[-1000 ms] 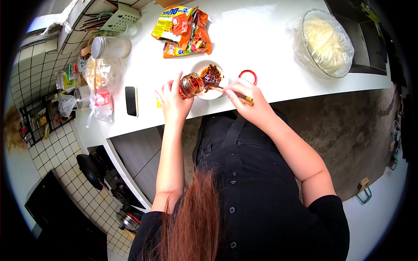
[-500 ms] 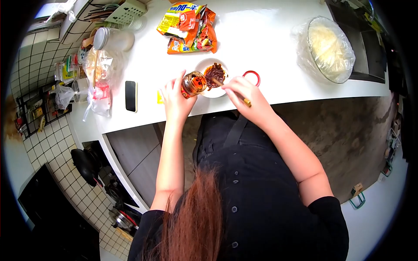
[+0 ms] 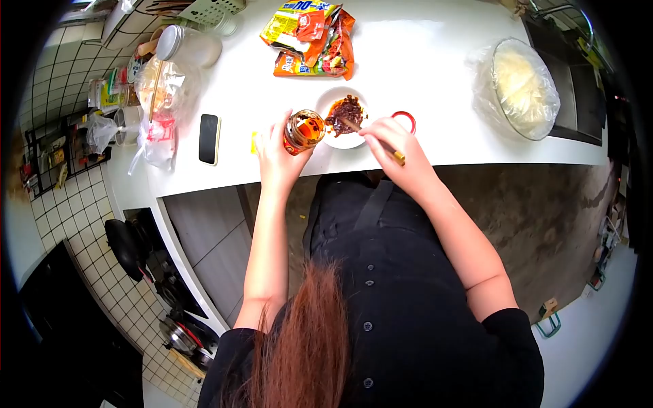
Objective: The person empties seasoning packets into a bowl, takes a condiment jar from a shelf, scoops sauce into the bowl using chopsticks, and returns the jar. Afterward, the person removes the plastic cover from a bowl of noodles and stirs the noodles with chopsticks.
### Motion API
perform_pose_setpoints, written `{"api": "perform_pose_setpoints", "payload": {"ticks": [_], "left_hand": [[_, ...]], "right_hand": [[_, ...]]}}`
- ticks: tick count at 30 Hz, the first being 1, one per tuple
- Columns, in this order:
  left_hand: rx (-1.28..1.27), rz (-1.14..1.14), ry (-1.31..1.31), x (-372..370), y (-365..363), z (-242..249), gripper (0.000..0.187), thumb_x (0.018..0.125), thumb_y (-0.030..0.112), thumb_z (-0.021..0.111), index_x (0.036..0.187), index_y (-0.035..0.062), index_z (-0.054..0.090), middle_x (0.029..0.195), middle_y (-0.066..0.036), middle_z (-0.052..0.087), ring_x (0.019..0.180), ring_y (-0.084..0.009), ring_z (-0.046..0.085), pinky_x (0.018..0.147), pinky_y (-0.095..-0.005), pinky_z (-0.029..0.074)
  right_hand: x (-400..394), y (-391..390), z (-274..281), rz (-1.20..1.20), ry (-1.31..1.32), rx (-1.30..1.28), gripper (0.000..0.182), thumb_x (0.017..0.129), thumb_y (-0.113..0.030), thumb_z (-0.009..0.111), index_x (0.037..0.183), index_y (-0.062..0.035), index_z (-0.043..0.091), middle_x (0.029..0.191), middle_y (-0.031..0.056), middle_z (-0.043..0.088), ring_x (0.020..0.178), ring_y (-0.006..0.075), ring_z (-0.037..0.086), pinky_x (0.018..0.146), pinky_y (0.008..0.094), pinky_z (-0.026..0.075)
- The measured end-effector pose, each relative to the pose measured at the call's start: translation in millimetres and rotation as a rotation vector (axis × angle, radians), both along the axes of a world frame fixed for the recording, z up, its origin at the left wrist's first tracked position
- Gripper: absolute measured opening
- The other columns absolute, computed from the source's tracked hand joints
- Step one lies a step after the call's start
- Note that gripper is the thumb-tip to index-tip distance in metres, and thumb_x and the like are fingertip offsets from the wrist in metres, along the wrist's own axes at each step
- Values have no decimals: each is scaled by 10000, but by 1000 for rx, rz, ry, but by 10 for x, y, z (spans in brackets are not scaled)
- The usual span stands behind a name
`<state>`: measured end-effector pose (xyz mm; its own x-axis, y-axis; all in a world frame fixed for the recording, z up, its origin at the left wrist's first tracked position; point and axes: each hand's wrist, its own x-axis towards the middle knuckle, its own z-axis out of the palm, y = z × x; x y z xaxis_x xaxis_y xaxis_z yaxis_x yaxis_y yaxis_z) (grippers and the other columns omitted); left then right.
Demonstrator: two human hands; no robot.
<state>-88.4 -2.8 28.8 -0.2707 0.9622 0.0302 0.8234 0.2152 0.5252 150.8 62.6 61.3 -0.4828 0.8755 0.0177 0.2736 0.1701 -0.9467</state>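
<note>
My left hand [image 3: 277, 155] is wrapped around a glass jar [image 3: 305, 130] with reddish oil and dark bits inside, its open mouth showing. Just right of the jar stands a white bowl [image 3: 349, 143] holding a heap of dark red chili sauce [image 3: 347, 112]. My right hand [image 3: 403, 153] grips chopsticks [image 3: 399, 159] with a gold-coloured end; their tips reach into the sauce. Whether there are one or two sticks is hard to make out. Beyond my right fingers lies a red-rimmed lid [image 3: 412, 122], partly hidden by the hand.
Orange and yellow food packets [image 3: 314, 44] lie behind the bowl. A phone [image 3: 209, 139] rests on the white counter [image 3: 422, 61] at left, near plastic bags [image 3: 160, 139] and a lidded jar [image 3: 187, 46]. To the right is a plastic-wrapped glass bowl [image 3: 522, 88] with pale contents, beside a sink.
The whole view has shifted a little. The jar in my left hand is tipped less toward the bowl and sits slightly farther left of it. The chopsticks stay in the sauce.
</note>
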Motion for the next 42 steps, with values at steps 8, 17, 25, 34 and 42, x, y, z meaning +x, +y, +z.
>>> {"api": "perform_pose_setpoints", "payload": {"ticks": [8, 17, 25, 34, 42], "left_hand": [[15, 89, -232, -41, -191, 33, 571, 677, 128, 855, 1162, -4, 583, 1077, -130, 649, 1003, -245, 646, 888, -351, 512], [53, 308, -452, 44, -364, 158, 540, 654, 102, 857, 1121, 14, 601, 1075, -124, 649, 1017, -239, 644, 898, -352, 511], [101, 402, -543, 6, -508, 18, 533, 661, 110, 855, 1113, -3, 598, 1060, -123, 660, 989, -232, 656, 885, -347, 517], [81, 471, -613, 21, -627, -69, 546, 711, 122, 851, 1166, 1, 574, 1081, -87, 665, 1011, -160, 637, 916, -309, 499], [135, 516, -597, 15, -672, -136, 558, 667, 143, 864, 1136, 9, 593, 1060, -120, 654, 1003, -226, 648, 897, -347, 508]], "right_hand": [[8, 44, 23, -7, -53, 54, 85, 895, -38, 606, 951, 19, 635, 907, 126, 624, 861, 276, 620, 773, 339, 492], [-10, 62, 23, -103, -101, -10, 91, 915, -18, 574, 905, 13, 659, 870, 103, 621, 777, 203, 603, 726, 301, 487], [-1, 123, 34, -137, -59, -137, 109, 919, -29, 575, 902, 19, 672, 800, 110, 624, 761, 205, 617, 701, 305, 490], [-92, 258, 65, 52, -100, -25, 115, 933, -30, 566, 965, 16, 667, 855, 120, 632, 779, 191, 619, 719, 293, 490], [-18, 378, 96, 105, -136, -5, 163, 959, -68, 552, 962, 19, 689, 860, 104, 659, 787, 167, 648, 722, 276, 505]]}}
